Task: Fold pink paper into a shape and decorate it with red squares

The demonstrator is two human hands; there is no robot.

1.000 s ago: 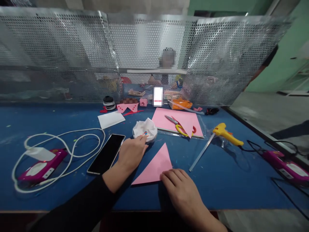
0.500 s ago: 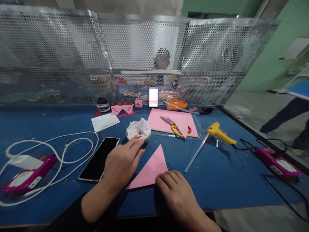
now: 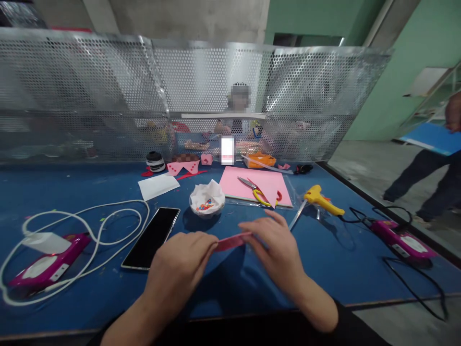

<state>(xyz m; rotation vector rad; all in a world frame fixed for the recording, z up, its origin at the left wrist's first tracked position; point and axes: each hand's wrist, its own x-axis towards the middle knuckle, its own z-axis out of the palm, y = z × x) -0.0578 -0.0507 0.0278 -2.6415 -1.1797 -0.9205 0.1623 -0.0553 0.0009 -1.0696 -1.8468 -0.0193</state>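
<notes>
A piece of pink paper is held up off the table, seen almost edge-on as a narrow strip. My left hand pinches its left end between thumb and fingers. At the other end my right hand grips the paper by thumb and fingertips, with some fingers stretched out above. Beyond my hands stands a bowl lined with white tissue, with small coloured bits inside. A phone lies beside my left hand. Scissors rest on pink sheets, a loose pink triangle over them.
A yellow glue gun lies to the right, its cord running to a purple power strip. Another purple strip and a looped white cable are at left. A perforated metal screen closes the back; a person sits behind it.
The pink paper triangle has come up off the table and turned edge-on. My left hand has moved back from the bowl onto it; my right hand has risen with it.
</notes>
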